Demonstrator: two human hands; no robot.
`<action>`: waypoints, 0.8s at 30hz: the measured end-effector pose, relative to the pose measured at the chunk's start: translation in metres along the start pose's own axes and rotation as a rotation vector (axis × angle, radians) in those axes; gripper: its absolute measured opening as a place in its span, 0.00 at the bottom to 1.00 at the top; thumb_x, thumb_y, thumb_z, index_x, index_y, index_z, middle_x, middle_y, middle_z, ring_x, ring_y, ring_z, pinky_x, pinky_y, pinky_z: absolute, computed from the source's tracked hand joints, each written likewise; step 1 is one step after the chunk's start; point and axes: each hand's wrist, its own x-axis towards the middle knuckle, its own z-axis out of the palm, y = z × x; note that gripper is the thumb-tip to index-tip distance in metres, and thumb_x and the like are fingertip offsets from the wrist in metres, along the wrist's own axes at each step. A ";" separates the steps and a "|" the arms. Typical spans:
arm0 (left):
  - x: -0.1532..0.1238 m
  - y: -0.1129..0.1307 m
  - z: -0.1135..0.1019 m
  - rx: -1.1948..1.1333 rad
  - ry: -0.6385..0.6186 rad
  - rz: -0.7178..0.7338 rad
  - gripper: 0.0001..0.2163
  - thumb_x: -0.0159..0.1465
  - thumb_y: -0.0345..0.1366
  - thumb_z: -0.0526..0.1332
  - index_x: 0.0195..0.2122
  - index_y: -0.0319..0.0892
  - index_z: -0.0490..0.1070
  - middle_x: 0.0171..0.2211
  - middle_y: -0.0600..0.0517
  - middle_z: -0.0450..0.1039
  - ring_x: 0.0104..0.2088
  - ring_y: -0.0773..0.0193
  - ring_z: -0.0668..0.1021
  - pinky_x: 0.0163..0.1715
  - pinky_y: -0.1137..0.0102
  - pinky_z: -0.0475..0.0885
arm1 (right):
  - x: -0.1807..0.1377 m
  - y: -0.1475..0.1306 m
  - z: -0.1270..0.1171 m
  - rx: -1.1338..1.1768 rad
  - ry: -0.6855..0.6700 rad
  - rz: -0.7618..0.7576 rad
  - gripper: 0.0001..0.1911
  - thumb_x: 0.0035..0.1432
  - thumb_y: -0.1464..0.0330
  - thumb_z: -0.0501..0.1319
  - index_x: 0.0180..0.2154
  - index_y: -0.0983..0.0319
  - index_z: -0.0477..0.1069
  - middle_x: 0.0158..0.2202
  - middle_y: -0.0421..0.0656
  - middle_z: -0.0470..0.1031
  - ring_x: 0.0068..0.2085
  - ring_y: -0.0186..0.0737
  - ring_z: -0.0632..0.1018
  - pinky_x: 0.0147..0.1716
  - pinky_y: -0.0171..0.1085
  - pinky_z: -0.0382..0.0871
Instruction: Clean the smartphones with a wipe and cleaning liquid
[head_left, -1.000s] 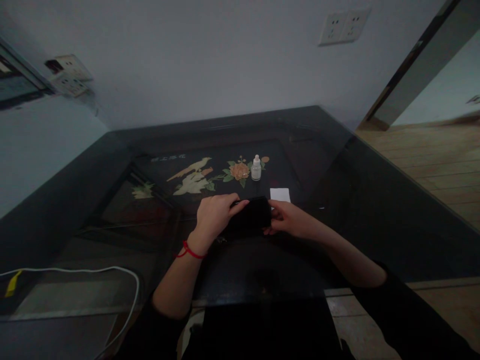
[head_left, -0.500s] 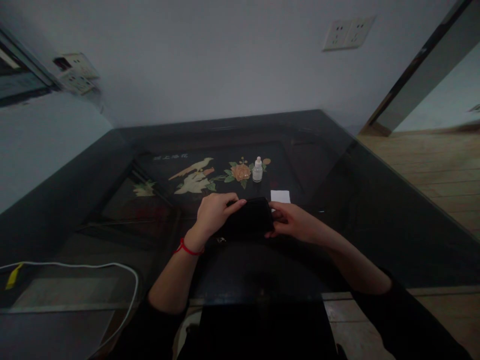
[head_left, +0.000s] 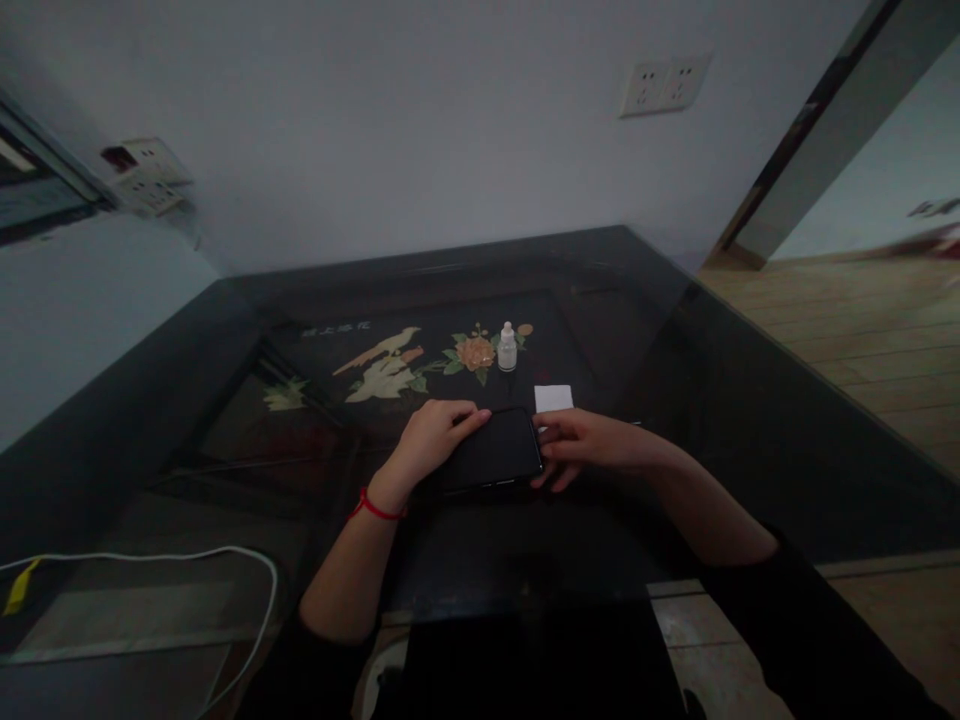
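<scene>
A black smartphone with a dark screen is held low over the glossy black table, its long side running left to right. My left hand, with a red cord bracelet at the wrist, grips the phone's left end, thumb on top; its other fingers are partly hidden. At the phone's right end, my right hand has its fingers bent around the edge, somewhat apart. Just behind that hand lies a small white square, partly covered. Farther back a small white-capped dropper bottle stands upright.
The table bears a bird-and-flower picture. A white cable with a yellow tag curves along the left front. Wall sockets are above the back edge, and a power strip is at the left.
The phone has tilted, so its screen and near edge now show. My right hand's fingers have spread a little at its end. The whole view has shifted slightly.
</scene>
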 end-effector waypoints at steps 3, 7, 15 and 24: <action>-0.001 0.003 0.000 0.022 -0.039 0.033 0.22 0.66 0.52 0.49 0.22 0.42 0.64 0.20 0.57 0.63 0.24 0.70 0.67 0.26 0.73 0.56 | 0.000 -0.001 -0.002 0.016 0.029 -0.063 0.20 0.58 0.70 0.59 0.53 0.65 0.65 0.36 0.43 0.77 0.37 0.35 0.80 0.35 0.34 0.79; -0.002 0.008 -0.002 0.063 -0.058 0.043 0.21 0.65 0.51 0.49 0.23 0.42 0.67 0.21 0.56 0.65 0.25 0.69 0.68 0.26 0.73 0.56 | 0.002 0.001 0.000 0.009 0.027 -0.059 0.23 0.58 0.73 0.59 0.55 0.65 0.64 0.33 0.41 0.78 0.35 0.34 0.81 0.35 0.32 0.77; -0.004 0.010 -0.004 0.190 -0.074 0.041 0.22 0.66 0.53 0.49 0.26 0.44 0.71 0.23 0.54 0.71 0.26 0.67 0.71 0.27 0.72 0.57 | 0.004 0.005 0.000 -0.005 0.048 -0.082 0.22 0.59 0.71 0.58 0.56 0.65 0.65 0.33 0.41 0.78 0.33 0.33 0.80 0.34 0.32 0.77; -0.006 0.016 -0.004 0.246 -0.089 0.061 0.22 0.65 0.54 0.49 0.28 0.45 0.74 0.25 0.54 0.74 0.26 0.67 0.72 0.26 0.71 0.55 | 0.004 0.002 0.004 0.001 0.027 -0.065 0.24 0.51 0.75 0.59 0.52 0.65 0.70 0.36 0.42 0.78 0.35 0.33 0.79 0.35 0.33 0.77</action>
